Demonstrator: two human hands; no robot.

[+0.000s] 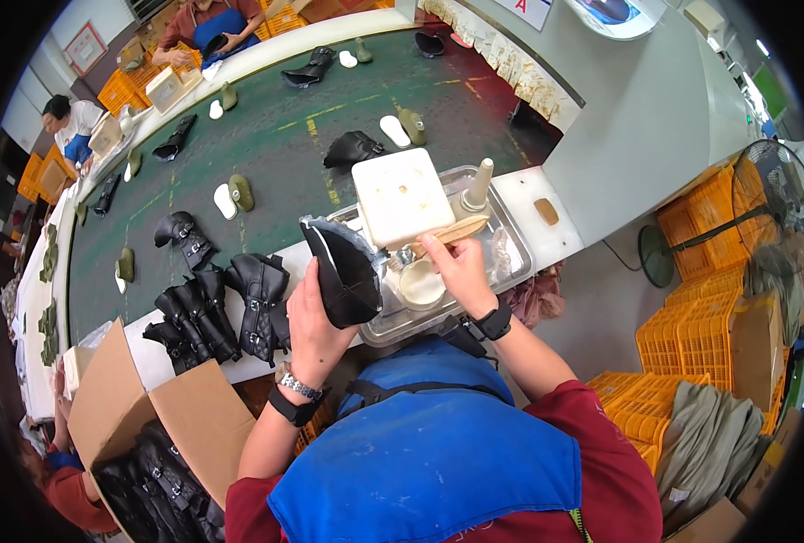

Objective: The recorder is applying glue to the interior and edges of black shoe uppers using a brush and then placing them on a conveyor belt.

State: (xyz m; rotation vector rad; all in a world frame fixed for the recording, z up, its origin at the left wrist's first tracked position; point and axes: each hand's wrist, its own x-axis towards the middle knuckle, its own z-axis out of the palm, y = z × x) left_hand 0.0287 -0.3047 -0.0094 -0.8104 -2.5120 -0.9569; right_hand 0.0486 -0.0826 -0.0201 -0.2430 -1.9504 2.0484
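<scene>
A: Biggest first. What lay there?

B: White desk (pixel 557 239). Metal tray (pixel 388 332) on it, cream box (pixel 404 195) at the tray's far side.

A: And in hand?

B: Black boot upper (pixel 354 285), held up at the tray's left end, open mouth tilted upward, pale lining showing. Left grip (pixel 309 312) was closed round its left side; some fingers hidden behind.

A: How would it have handled?

B: My guess: light, leather-like, firm in the body, softer at the mouth. Not fragile, but apt to fold if squeezed there; smooth face perhaps a bit slippery. Best held low on the body, clear of the lining.

A: Smallest?

B: Wooden-handled tool (pixel 461 230), above the tray. Right grip (pixel 451 264) pinched its near end between thumb and fingers. Looked light, stiff. Working end unclear.
</scene>
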